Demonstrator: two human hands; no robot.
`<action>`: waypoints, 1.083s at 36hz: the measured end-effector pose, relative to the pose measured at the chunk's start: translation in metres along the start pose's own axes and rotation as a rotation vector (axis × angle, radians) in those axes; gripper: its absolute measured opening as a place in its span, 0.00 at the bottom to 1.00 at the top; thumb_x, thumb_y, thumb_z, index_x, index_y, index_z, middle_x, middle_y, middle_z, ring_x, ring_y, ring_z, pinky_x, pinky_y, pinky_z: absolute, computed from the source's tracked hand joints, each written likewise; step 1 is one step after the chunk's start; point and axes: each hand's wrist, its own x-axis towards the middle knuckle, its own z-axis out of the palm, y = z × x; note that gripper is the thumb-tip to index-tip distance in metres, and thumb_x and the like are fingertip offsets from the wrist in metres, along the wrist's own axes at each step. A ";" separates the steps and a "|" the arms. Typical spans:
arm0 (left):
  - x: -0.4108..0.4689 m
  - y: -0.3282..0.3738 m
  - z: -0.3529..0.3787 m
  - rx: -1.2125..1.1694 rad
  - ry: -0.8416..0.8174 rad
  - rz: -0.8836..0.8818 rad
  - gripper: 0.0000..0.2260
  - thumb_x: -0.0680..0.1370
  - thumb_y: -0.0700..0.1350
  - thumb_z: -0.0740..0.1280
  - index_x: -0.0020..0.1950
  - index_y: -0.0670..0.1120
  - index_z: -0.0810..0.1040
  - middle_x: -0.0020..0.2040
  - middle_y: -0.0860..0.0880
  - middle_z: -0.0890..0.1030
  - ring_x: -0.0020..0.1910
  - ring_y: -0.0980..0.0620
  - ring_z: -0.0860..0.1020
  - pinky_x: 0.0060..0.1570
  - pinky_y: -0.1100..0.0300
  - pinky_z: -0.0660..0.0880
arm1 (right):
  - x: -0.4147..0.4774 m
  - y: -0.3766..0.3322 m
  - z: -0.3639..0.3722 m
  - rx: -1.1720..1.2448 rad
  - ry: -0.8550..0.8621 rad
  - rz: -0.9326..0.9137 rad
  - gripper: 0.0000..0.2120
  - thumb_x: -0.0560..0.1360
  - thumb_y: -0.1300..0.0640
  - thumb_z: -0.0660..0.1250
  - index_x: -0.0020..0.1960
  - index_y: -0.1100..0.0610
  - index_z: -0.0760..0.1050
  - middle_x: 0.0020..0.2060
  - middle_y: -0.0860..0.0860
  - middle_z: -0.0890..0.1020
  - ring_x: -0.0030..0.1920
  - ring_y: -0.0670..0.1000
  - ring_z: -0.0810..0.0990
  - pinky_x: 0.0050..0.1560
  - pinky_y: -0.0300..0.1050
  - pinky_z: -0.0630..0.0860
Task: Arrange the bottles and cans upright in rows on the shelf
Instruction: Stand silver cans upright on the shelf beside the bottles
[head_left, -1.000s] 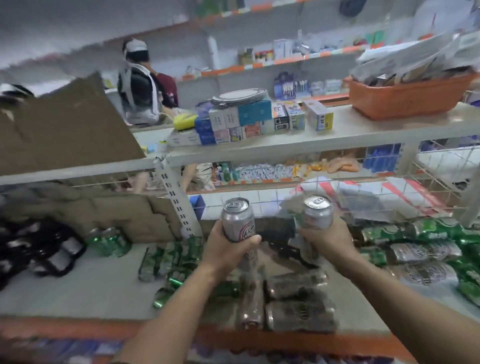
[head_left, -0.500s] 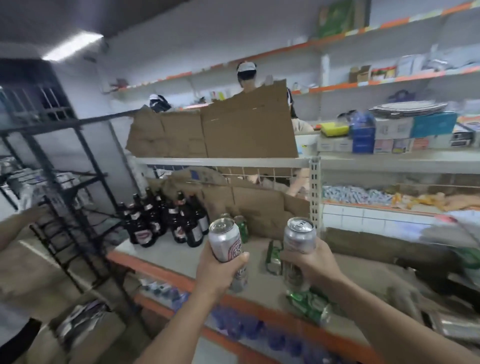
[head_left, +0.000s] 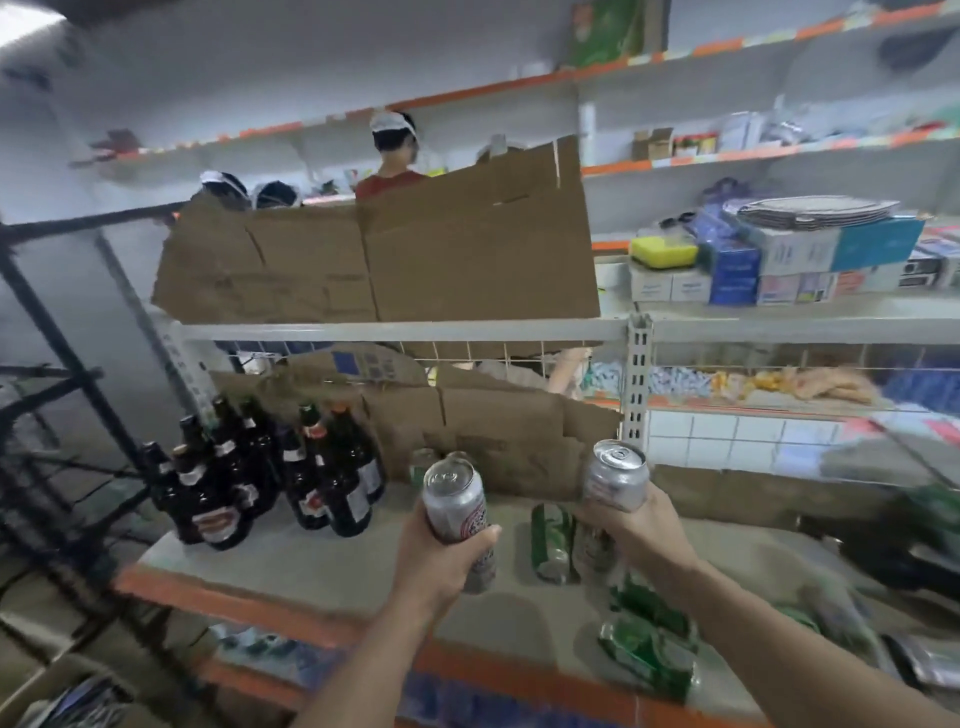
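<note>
My left hand grips a silver can with red print, tilted slightly, above the grey shelf. My right hand holds a second silver can a bit higher and to the right. Several dark brown bottles stand upright in a cluster at the shelf's left end. Green cans lie on their sides below and right of my right hand, with more green cans near the front edge.
Torn cardboard lines the back of the shelf, and a larger cardboard sheet stands on the tier above. A black metal rack stands at left. Boxes and plates fill the upper right shelf. A person stands behind.
My view has swung left from the pile of lying cans to the upright bottles. Both hands kept their cans and moved closer over the shelf.
</note>
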 end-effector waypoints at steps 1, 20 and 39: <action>0.009 -0.003 0.004 0.011 -0.002 -0.019 0.16 0.66 0.38 0.83 0.51 0.45 0.83 0.43 0.49 0.88 0.46 0.49 0.86 0.44 0.53 0.83 | 0.011 0.003 0.002 -0.002 -0.005 0.011 0.15 0.63 0.55 0.81 0.48 0.45 0.84 0.43 0.47 0.88 0.46 0.49 0.87 0.49 0.52 0.84; 0.122 -0.070 0.006 0.054 -0.204 -0.171 0.18 0.64 0.33 0.81 0.45 0.49 0.80 0.36 0.57 0.85 0.36 0.60 0.83 0.34 0.65 0.79 | 0.117 0.076 0.106 -0.028 -0.001 0.157 0.10 0.69 0.64 0.81 0.45 0.55 0.83 0.29 0.40 0.84 0.31 0.36 0.82 0.29 0.25 0.71; 0.168 -0.091 0.041 0.024 -0.432 -0.196 0.20 0.64 0.37 0.83 0.51 0.53 0.82 0.43 0.62 0.86 0.39 0.65 0.83 0.40 0.59 0.82 | 0.131 0.095 0.095 -0.111 0.210 0.103 0.11 0.64 0.65 0.83 0.40 0.60 0.81 0.33 0.46 0.84 0.34 0.40 0.79 0.39 0.37 0.77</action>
